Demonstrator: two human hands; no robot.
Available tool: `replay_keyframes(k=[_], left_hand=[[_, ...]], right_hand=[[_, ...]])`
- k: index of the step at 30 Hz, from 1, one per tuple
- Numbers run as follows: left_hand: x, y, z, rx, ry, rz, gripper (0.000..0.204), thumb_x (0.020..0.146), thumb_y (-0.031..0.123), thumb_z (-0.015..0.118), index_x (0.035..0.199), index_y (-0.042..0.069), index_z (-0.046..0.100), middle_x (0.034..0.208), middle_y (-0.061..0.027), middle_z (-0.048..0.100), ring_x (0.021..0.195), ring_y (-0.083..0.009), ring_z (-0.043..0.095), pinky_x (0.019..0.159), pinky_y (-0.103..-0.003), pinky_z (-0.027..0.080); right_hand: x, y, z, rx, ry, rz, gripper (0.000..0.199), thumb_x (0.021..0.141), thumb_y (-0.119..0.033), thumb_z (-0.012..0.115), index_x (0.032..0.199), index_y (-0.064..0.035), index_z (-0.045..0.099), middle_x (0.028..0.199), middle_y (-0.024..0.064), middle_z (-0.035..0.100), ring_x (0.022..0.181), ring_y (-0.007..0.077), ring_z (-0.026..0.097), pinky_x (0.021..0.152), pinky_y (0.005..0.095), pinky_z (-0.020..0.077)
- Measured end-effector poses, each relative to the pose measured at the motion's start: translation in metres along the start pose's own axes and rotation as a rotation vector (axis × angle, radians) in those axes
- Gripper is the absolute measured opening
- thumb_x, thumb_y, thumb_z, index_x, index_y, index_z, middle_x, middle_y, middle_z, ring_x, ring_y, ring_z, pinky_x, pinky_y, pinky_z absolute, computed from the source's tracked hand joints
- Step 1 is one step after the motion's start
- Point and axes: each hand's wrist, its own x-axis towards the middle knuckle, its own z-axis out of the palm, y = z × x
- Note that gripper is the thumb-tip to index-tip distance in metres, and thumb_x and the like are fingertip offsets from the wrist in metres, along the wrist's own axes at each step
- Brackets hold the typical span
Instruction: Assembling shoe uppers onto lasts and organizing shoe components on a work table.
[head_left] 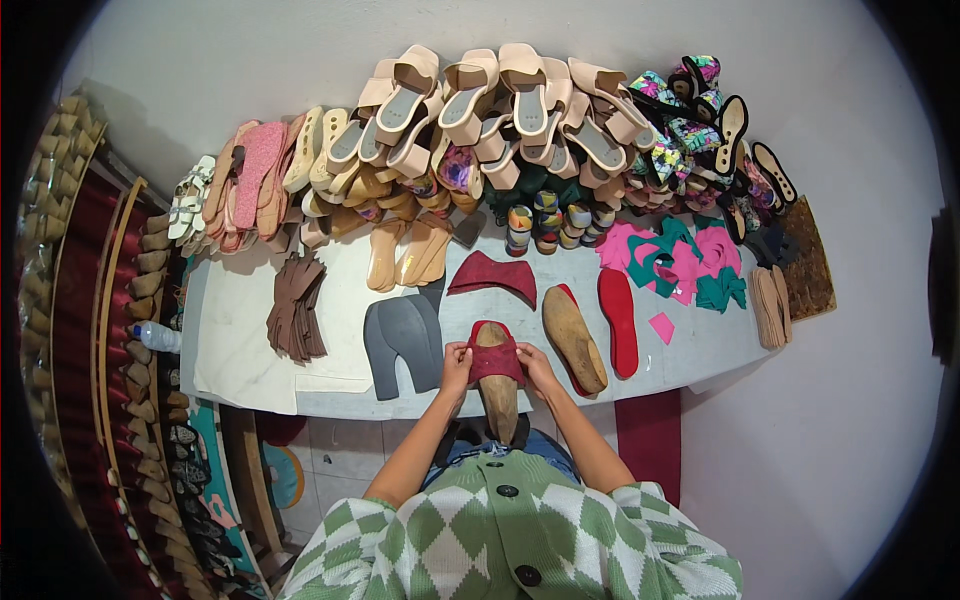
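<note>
A wooden shoe last (499,405) stands in front of my body at the table's near edge, its heel end toward me. Across it lies a dark red shoe upper (496,366), with a red edge showing around the toe. My left hand (457,368) pinches the upper's left side, and my right hand (537,368) grips its right side. To the right rests another wooden last (574,340) with red material along its edge, beside a red sole (619,322). Beyond my hands is a stack of dark red upper pieces (492,279). Grey cut pieces (402,343) sit to the left.
Beige heeled sandals (530,90) are piled along the wall, with patterned sandals (690,130) at their right. Pink and green scraps (675,260) lie at the right, brown strips (297,308) at the left. Racks of lasts (145,380) and a plastic bottle (157,337) stand left of the table.
</note>
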Motion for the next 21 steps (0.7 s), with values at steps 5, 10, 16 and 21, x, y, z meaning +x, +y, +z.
replay_keyframes(k=[5, 10, 16, 21], left_hand=[[-0.001, 0.005, 0.007, -0.165, -0.006, -0.091, 0.017, 0.093, 0.012, 0.044, 0.108, 0.004, 0.042, 0.098, -0.0072, 0.056, 0.090, -0.0128, 0.053, 0.080, -0.025, 0.044], [0.003, -0.007, 0.002, -0.245, -0.021, -0.139, 0.022, 0.094, 0.014, 0.042, 0.112, 0.003, 0.040, 0.104, -0.0097, 0.055, 0.095, -0.0168, 0.055, 0.085, -0.030, 0.045], [0.007, -0.007, 0.011, -0.352, -0.020, -0.201, 0.021, 0.094, 0.015, 0.041, 0.111, 0.003, 0.041, 0.103, -0.0096, 0.055, 0.094, -0.0172, 0.055, 0.086, -0.030, 0.045], [0.010, 0.002, 0.026, -0.297, -0.014, -0.182, 0.020, 0.095, 0.016, 0.041, 0.110, 0.003, 0.041, 0.103, -0.0084, 0.055, 0.094, -0.0160, 0.054, 0.084, -0.029, 0.046]], right_hand=[[0.001, 0.002, 0.003, 0.020, 0.036, 0.002, 0.024, 0.092, -0.012, 0.043, 0.111, -0.0012, 0.051, 0.096, 0.0076, 0.059, 0.086, 0.0136, 0.057, 0.077, 0.0261, 0.0451], [-0.002, 0.004, 0.005, 0.100, 0.052, 0.000, 0.025, 0.092, -0.012, 0.042, 0.113, -0.0004, 0.051, 0.099, 0.0088, 0.059, 0.089, 0.0146, 0.057, 0.080, 0.0270, 0.0448], [-0.002, 0.010, 0.006, 0.224, 0.066, -0.019, 0.027, 0.091, -0.008, 0.036, 0.113, 0.0022, 0.049, 0.106, 0.0108, 0.058, 0.096, 0.0177, 0.056, 0.087, 0.0298, 0.0439], [-0.003, 0.008, 0.005, 0.322, 0.092, -0.067, 0.029, 0.090, -0.004, 0.033, 0.114, 0.0020, 0.048, 0.108, 0.0108, 0.057, 0.098, 0.0183, 0.056, 0.090, 0.0310, 0.0429]])
